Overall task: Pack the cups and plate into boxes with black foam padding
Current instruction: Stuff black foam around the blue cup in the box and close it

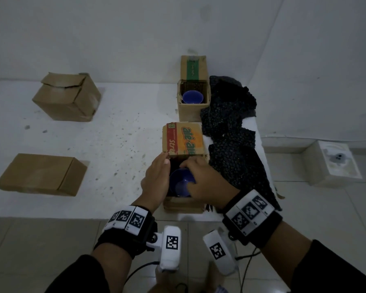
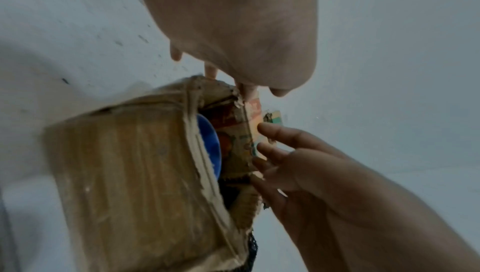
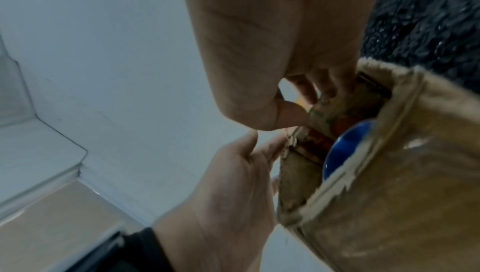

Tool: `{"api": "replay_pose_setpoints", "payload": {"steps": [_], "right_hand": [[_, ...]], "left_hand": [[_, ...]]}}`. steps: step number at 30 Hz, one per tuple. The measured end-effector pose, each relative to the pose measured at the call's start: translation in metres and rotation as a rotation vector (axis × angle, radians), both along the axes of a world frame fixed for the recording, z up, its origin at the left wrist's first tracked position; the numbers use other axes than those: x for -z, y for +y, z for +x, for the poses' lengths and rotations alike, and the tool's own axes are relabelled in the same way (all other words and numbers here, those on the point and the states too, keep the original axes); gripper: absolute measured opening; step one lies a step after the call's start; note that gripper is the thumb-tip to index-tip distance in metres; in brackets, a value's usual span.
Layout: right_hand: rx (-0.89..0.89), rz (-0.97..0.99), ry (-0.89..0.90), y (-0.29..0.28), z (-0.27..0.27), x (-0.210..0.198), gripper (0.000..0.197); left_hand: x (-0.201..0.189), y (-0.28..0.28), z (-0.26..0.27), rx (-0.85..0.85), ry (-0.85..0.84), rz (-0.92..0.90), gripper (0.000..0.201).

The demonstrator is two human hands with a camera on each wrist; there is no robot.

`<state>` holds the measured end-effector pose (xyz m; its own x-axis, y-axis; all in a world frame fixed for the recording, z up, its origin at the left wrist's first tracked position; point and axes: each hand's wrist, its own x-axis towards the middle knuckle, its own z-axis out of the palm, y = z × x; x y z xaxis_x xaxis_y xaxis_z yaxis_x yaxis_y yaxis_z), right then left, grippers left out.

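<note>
My left hand [image 1: 155, 179] is lying flat, fingers [image 1: 163, 160] straight against the near box [image 1: 183, 205] wall. Just right of them, the blue cup [image 1: 179, 183] is sitting inside that box. My right hand [image 1: 205, 180] is pinching the printed flap [image 1: 183, 139], foam padding [image 1: 234, 149] beyond its fingers.

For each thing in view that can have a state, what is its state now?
Near printed cardboard box: open, lid flap up, blue bowl inside.
Far cardboard box with green stripe: open, blue cup inside.
Plain brown box, far left: flaps folded shut.
Flat brown box, near left: closed.
Left hand: open, touching the flap.
Right hand: fingers curled at the flap.
</note>
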<state>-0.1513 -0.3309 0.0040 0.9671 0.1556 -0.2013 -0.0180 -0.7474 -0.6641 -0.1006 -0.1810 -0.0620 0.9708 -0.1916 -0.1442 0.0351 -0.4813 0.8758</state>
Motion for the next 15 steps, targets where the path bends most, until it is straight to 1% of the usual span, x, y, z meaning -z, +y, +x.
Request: {"api": "replay_pose_setpoints", "payload": {"steps": [2,3,4,5,7,9,11,13,15], "right_hand": [[0.06,0.013,-0.103,-0.022,-0.008,-0.009,0.042],[0.102,0.014,-0.127,-0.036,-0.011,-0.011,0.041],[0.142,0.011,-0.139,-0.051,-0.014,-0.012,0.039],[0.171,-0.004,-0.147,-0.067,-0.016,-0.01,0.039],[0.191,-0.064,-0.17,-0.097,-0.017,-0.001,0.04],[0.179,-0.148,-0.167,-0.124,-0.015,0.012,0.043],[0.136,-0.237,-0.11,-0.145,-0.012,0.028,0.047],[0.074,-0.292,-0.042,-0.159,-0.009,0.045,0.053],[0.018,-0.314,-0.019,-0.167,-0.006,0.06,0.061]], "left_hand": [[-0.018,-0.014,-0.002,-0.066,-0.123,0.209,0.051],[-0.03,-0.022,-0.006,-0.075,-0.192,0.27,0.046],[-0.044,-0.032,-0.01,-0.068,-0.265,0.283,0.045],[-0.053,-0.043,-0.014,-0.034,-0.336,0.256,0.046],[-0.068,-0.067,-0.022,0.094,-0.402,0.144,0.047],[-0.073,-0.095,-0.031,0.235,-0.401,0.076,0.048],[-0.068,-0.123,-0.04,0.341,-0.351,0.078,0.053],[-0.05,-0.145,-0.046,0.373,-0.282,0.12,0.056],[-0.027,-0.16,-0.051,0.338,-0.203,0.218,0.061]]}}
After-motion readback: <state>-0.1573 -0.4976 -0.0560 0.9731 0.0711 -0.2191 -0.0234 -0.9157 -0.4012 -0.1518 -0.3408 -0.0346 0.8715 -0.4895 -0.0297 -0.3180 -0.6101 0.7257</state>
